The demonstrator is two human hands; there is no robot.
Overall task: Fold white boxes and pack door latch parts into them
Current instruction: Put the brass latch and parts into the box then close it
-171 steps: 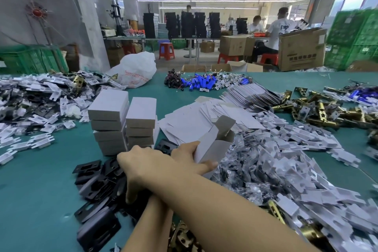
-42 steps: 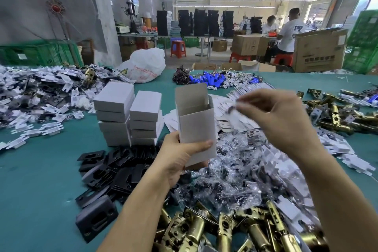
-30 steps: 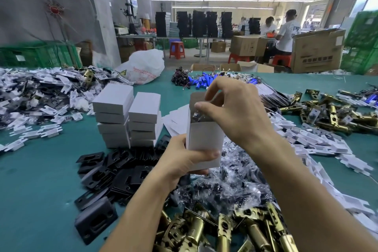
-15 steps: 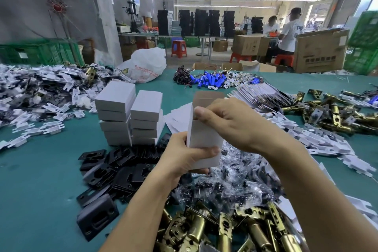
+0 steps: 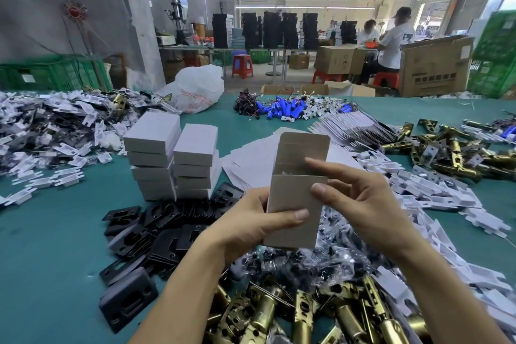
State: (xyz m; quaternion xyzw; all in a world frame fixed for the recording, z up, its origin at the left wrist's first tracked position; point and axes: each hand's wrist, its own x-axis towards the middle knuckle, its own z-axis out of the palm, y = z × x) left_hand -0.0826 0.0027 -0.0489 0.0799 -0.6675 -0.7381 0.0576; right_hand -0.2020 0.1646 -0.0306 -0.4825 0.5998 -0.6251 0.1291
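L hand (image 5: 251, 222) holds the small white cardboard box (image 5: 293, 204) upright, up off the table, in the middle of the view. Its thumb lies across the box front. The other fingers go round the back & are hidden. R hand (image 5: 365, 201) is loose & spread. Its thumb tip touches the right front edge of the box, and the pointer finger sticks out over the open top. It's not pinching anything I can see. The rest of its fingers bend a bit & hold nothing. The box top is open, w/ the back flap standing up. Sth shiny sits inside, too dark & small to tell what.

Under the hands is a heap of clear plastic bags w/ small dark bits (image 5: 321, 262), partly hidden by the box & both arms. Nearer is a pile of gold-colour metal latch bolts (image 5: 265, 313), cut off at the btm edge. Left of that, flat black metal plates (image 5: 159, 232) lie in a messy pile on the teal table top (image 5: 42, 260). Behind them stand 2 stacks of closed white boxes (image 5: 152, 131), side by side. Flat white unfolded box sheets (image 5: 251, 159) lie behind the held box, partly hidden by it. On the right, a heap of white card pieces (image 5: 435, 193) runs out of view. At the far end of the table are blue tubes w/ wires (image 5: 284, 112) & a white plastic bag (image 5: 195, 86). The people at the back (image 5: 393, 45) are blurry.
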